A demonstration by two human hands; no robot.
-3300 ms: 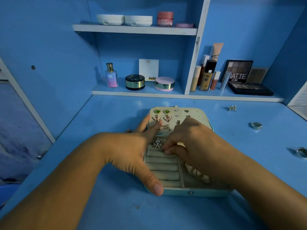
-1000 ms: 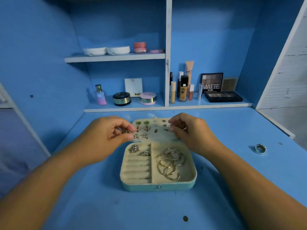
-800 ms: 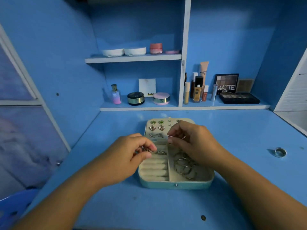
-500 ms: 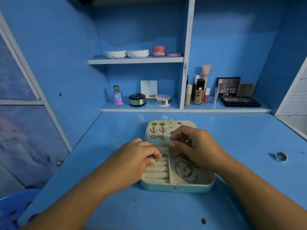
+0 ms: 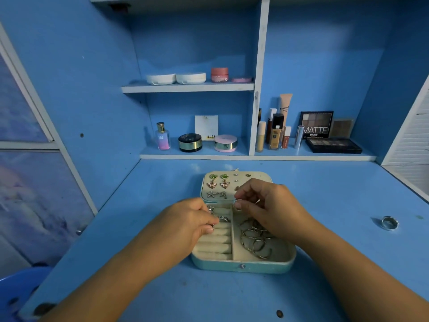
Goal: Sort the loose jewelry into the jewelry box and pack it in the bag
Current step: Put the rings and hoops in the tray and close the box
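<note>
The tabletop (image 5: 325, 194) is a blue surface beneath a shelf unit (image 5: 188, 87) loaded with cosmetics, none of which belong to the task. No bag is in view.

The jewelry box (image 5: 243, 267) sits open at the near centre of the tabletop. Its lid (image 5: 260, 176) lies back on the far side and carries pairs of earrings (image 5: 218, 184) pinned in rows. The base has two sections: ring rolls (image 5: 214, 246) on the left and an open compartment on the right holding a heap of hoops (image 5: 255, 240).

The left hand (image 5: 185, 226) rests over the far end of the ring rolls. Its fingertips are pinched together on a small metallic piece, which appears to be a ring; the piece itself is too small to identify with certainty. Two rings (image 5: 222, 219) are already seated in the far rolls, just beside this grip.

The right hand (image 5: 271, 210) hovers above the far end of the hoop compartment. Thumb and forefinger are closed on a small ring (image 5: 238, 202), held just above the divider between the two sections.

One loose ring (image 5: 389, 223) remains on the tabletop, well apart from the box on the right side. It lies right of the right hand, so that hand is the nearer one for retrieval once its present piece is seated.

Judgement: sorting is well advanced; closing and packing the box are not yet done.
</note>
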